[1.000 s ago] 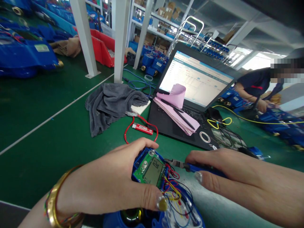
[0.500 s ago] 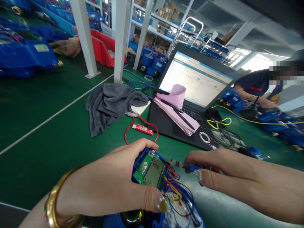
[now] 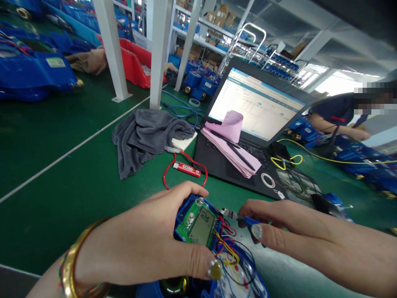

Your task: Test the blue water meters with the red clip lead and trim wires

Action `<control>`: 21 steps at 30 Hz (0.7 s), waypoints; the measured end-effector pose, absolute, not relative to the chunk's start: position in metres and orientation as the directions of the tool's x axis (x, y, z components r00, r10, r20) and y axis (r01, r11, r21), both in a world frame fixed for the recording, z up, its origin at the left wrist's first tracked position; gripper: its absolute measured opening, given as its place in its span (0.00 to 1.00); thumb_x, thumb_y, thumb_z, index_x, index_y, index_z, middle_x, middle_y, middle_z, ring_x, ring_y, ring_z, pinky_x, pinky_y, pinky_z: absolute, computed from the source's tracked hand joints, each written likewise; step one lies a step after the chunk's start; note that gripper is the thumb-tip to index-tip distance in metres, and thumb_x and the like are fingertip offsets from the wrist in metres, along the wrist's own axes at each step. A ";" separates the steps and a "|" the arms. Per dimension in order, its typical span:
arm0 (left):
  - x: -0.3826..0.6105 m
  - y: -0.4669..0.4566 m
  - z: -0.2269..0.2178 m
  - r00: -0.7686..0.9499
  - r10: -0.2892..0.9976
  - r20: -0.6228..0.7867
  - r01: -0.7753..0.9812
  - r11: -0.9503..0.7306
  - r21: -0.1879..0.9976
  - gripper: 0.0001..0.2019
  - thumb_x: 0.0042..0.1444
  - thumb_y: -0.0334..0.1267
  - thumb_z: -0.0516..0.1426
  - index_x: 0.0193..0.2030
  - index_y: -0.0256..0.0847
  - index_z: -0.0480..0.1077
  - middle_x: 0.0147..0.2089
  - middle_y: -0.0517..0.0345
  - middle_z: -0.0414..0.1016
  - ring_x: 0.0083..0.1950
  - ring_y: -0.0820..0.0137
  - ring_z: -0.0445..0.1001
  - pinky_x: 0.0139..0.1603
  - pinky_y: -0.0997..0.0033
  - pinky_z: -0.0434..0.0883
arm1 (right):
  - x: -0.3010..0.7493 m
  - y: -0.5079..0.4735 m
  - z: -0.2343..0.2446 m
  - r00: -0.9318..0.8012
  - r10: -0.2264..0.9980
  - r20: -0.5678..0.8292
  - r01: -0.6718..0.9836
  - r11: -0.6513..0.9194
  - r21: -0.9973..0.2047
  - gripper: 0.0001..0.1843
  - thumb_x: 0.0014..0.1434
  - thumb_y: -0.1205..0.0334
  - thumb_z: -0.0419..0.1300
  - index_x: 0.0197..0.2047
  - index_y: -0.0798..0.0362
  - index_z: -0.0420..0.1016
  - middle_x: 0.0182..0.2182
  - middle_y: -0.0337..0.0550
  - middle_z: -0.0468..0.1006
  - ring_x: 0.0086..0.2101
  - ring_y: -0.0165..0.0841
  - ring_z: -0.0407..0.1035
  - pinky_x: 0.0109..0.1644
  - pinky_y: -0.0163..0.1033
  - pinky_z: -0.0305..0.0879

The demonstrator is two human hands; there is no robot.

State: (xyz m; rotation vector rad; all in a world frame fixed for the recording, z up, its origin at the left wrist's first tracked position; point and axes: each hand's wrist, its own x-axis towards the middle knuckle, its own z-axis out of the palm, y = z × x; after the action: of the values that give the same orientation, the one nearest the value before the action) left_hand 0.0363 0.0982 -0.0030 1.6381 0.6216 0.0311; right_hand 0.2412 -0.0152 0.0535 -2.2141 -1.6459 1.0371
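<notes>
**On the green surface (image 3: 77,186): bare board, skinny wires**

At the near edge, the left hand (image 3: 139,248) is clamped round a blue plastic meter housing (image 3: 180,213) carrying a green circuit board with grey LCD (image 3: 200,225). The right hand (image 3: 288,225) pinches blue-handled pliers (image 3: 235,215), tip by the thin coloured wires (image 3: 229,252). Light but fragile, I'd say: grip the housing, never glass or leads.

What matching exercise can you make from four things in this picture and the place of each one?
Things:
1. grey cloth
2. pink papers
3. blue meter
4. blue-handled pliers

Places:
A. in the right hand
B. on the keyboard of the laptop
C. gripped by the left hand
D. on the green surface, left of the laptop

Pairs: 1-D, 2-B, 3-C, 4-A.
</notes>
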 end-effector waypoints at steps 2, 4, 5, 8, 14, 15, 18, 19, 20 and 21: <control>0.036 0.098 -0.002 0.852 0.398 -0.339 0.385 -0.038 0.922 0.33 0.41 0.52 0.65 0.55 0.49 0.63 0.46 0.56 0.75 0.48 0.56 0.72 0.36 0.69 0.72 | 0.240 -0.016 0.054 0.148 0.897 -0.417 0.767 -0.370 -0.524 0.21 0.54 0.39 0.53 0.22 0.45 0.74 0.18 0.36 0.74 0.20 0.34 0.68 0.23 0.37 0.64; 0.036 0.098 -0.001 0.850 0.404 -0.338 0.382 -0.032 0.923 0.33 0.41 0.53 0.65 0.55 0.49 0.63 0.46 0.56 0.75 0.47 0.56 0.73 0.36 0.70 0.72 | 0.240 -0.017 0.054 0.143 0.897 -0.418 0.771 -0.366 -0.522 0.21 0.55 0.39 0.53 0.23 0.44 0.74 0.18 0.36 0.75 0.21 0.34 0.68 0.23 0.38 0.65; 0.036 0.097 -0.002 0.850 0.408 -0.334 0.379 -0.031 0.925 0.33 0.41 0.53 0.65 0.54 0.49 0.63 0.45 0.57 0.75 0.47 0.56 0.73 0.35 0.70 0.72 | 0.239 -0.018 0.054 0.137 0.896 -0.422 0.771 -0.364 -0.522 0.21 0.55 0.39 0.52 0.23 0.44 0.74 0.19 0.36 0.75 0.21 0.35 0.69 0.23 0.38 0.65; 0.036 0.095 -0.004 0.845 0.436 -0.310 0.364 -0.043 0.930 0.33 0.40 0.56 0.64 0.54 0.50 0.64 0.45 0.57 0.74 0.46 0.56 0.73 0.35 0.69 0.72 | 0.238 -0.017 0.054 0.145 0.898 -0.416 0.768 -0.367 -0.524 0.21 0.55 0.38 0.52 0.22 0.43 0.73 0.18 0.36 0.74 0.20 0.35 0.68 0.23 0.39 0.65; 0.035 0.096 -0.005 0.847 0.415 -0.332 0.381 -0.039 0.924 0.34 0.40 0.55 0.64 0.54 0.50 0.63 0.44 0.58 0.75 0.47 0.56 0.72 0.34 0.69 0.72 | 0.238 -0.015 0.055 0.165 0.907 -0.388 0.800 -0.353 -0.485 0.22 0.53 0.38 0.53 0.22 0.44 0.74 0.16 0.36 0.73 0.18 0.34 0.67 0.22 0.38 0.64; 0.035 0.097 -0.004 0.848 0.415 -0.331 0.377 -0.033 0.926 0.34 0.40 0.55 0.64 0.54 0.50 0.62 0.45 0.58 0.75 0.47 0.56 0.72 0.34 0.69 0.72 | 0.238 -0.015 0.056 0.157 0.904 -0.397 0.812 -0.347 -0.469 0.22 0.54 0.38 0.53 0.23 0.44 0.75 0.17 0.36 0.74 0.19 0.34 0.68 0.22 0.38 0.64; 0.036 0.098 0.000 0.844 0.393 -0.366 0.415 -0.045 0.909 0.32 0.42 0.54 0.64 0.54 0.50 0.62 0.45 0.59 0.75 0.47 0.57 0.72 0.36 0.69 0.72 | 0.241 -0.015 0.055 0.133 0.902 -0.411 0.843 -0.322 -0.432 0.22 0.56 0.39 0.52 0.29 0.45 0.77 0.20 0.37 0.76 0.21 0.34 0.70 0.22 0.36 0.64; 0.037 0.098 0.001 0.837 0.392 -0.383 0.435 -0.051 0.899 0.32 0.42 0.53 0.64 0.54 0.50 0.62 0.44 0.60 0.75 0.47 0.58 0.72 0.37 0.69 0.72 | 0.241 -0.015 0.054 0.117 0.902 -0.416 0.851 -0.307 -0.426 0.22 0.57 0.40 0.51 0.30 0.46 0.77 0.20 0.38 0.76 0.22 0.34 0.70 0.22 0.36 0.64; 0.037 0.097 0.002 0.828 0.395 -0.397 0.452 -0.053 0.890 0.32 0.41 0.52 0.65 0.54 0.51 0.62 0.44 0.61 0.75 0.46 0.58 0.73 0.37 0.69 0.72 | 0.242 -0.015 0.053 0.095 0.900 -0.425 0.859 -0.290 -0.422 0.22 0.58 0.40 0.50 0.31 0.47 0.77 0.20 0.38 0.76 0.21 0.33 0.70 0.22 0.36 0.63; 0.037 0.097 0.003 0.820 0.405 -0.404 0.461 -0.050 0.886 0.32 0.41 0.52 0.65 0.54 0.51 0.62 0.44 0.61 0.75 0.46 0.59 0.73 0.37 0.69 0.72 | 0.243 -0.015 0.051 0.068 0.897 -0.436 0.865 -0.271 -0.422 0.22 0.59 0.41 0.49 0.31 0.47 0.76 0.20 0.38 0.76 0.21 0.33 0.69 0.22 0.36 0.62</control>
State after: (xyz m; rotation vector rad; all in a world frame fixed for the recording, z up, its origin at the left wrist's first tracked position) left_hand 0.0371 0.0971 0.0030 1.6643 0.6877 -0.0516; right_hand 0.2431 -0.0148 0.0515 -2.2584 -1.8657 0.9872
